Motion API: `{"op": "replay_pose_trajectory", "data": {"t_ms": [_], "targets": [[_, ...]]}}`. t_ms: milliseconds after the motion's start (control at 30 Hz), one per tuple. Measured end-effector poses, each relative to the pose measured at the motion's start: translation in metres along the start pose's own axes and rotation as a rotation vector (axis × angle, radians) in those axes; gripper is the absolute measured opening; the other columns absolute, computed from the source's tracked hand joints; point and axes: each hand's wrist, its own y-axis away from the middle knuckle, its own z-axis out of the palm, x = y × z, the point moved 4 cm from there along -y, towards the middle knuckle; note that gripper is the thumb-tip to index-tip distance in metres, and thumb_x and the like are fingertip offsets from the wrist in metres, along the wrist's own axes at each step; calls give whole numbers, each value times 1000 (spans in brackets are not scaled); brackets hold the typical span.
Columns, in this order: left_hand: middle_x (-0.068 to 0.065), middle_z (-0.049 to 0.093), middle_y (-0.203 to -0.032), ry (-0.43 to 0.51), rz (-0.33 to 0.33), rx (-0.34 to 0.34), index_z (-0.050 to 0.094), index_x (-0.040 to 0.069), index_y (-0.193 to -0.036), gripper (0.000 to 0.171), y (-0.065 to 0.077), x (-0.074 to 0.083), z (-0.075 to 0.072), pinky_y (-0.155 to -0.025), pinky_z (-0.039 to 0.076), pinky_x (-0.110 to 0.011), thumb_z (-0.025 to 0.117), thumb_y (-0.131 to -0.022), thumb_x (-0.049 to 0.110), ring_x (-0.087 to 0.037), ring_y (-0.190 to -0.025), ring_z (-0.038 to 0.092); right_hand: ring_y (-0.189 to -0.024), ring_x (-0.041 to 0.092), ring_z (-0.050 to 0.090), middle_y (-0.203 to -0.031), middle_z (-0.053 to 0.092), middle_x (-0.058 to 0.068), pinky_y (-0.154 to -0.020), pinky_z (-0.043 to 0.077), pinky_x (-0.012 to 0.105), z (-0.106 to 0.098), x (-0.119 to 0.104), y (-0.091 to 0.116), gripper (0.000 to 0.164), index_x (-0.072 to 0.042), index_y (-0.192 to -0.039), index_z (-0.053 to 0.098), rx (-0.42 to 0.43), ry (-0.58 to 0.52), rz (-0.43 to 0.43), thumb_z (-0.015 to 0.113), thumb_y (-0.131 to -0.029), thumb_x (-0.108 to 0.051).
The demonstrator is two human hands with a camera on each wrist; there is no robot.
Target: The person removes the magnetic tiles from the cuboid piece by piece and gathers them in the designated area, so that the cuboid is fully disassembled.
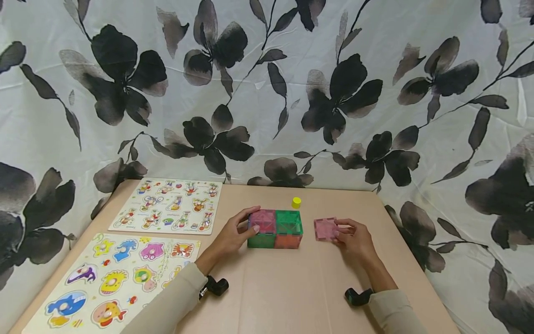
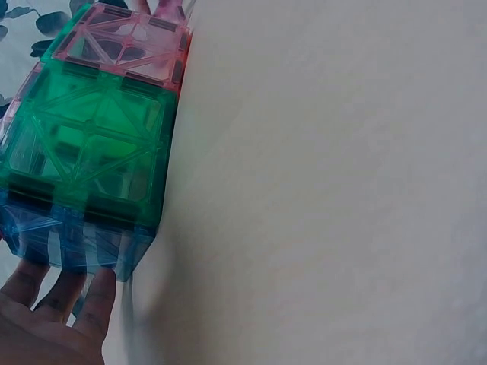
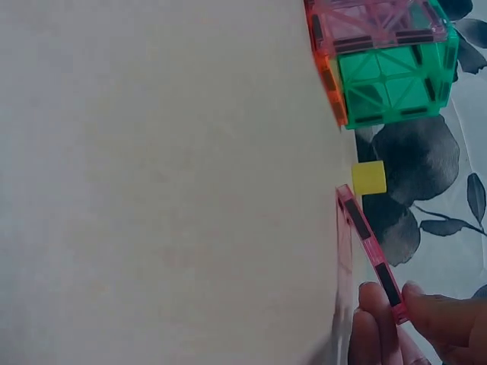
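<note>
A box of translucent magnetic tiles (image 1: 289, 221) stands on the table, its top a pink tile and a green tile, its front green and red-orange. A blue tile wall (image 2: 76, 239) closes its left end. My left hand (image 1: 230, 239) holds that end, thumb at the front corner and other fingers touching the blue side. To the right of the box, my right hand (image 1: 354, 236) pinches a square pink magnetic tile (image 1: 325, 229) between thumb and fingers. This tile is apart from the box; the right wrist view shows it nearly edge-on, tilted.
A small yellow cylinder (image 1: 296, 202) sits behind the box near the table's back edge. Two picture boards lie at the left: one with small figures (image 1: 167, 204), one with animal shapes (image 1: 125, 278). A floral curtain (image 1: 267, 93) hangs behind the wooden table (image 1: 275, 297).
</note>
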Motion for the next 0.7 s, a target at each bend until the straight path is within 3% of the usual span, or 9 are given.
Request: {"op": "replay_pose_trajectory", "data": {"t_ms": [233, 500, 700], "targets": [[-16, 49, -160, -1, 5, 4, 47, 19, -160, 59, 0, -1, 0, -118, 48, -58, 68, -105, 14, -43, -144, 53, -91, 20, 77, -124, 75, 25, -71, 65, 25, -5, 2, 1, 37, -6, -135, 71, 11, 198, -36, 73, -99, -3], [-15, 49, -160, 11, -15, 2, 47, 21, -159, 59, 1, -2, 1, -117, 49, -56, 68, -105, 14, -42, -143, 55, -94, 34, 78, -123, 77, 21, -83, 64, 48, -11, -14, 12, 33, -9, -130, 74, 107, 415, -153, 75, -98, -7], [-15, 48, -161, 13, -20, 3, 46, 21, -160, 58, 0, -1, 1, -117, 49, -56, 67, -106, 15, -42, -143, 55, -103, 28, 76, -120, 79, 14, -82, 59, 22, 13, -36, 23, 34, -15, -132, 74, 50, 323, -253, 73, -99, -7]]}}
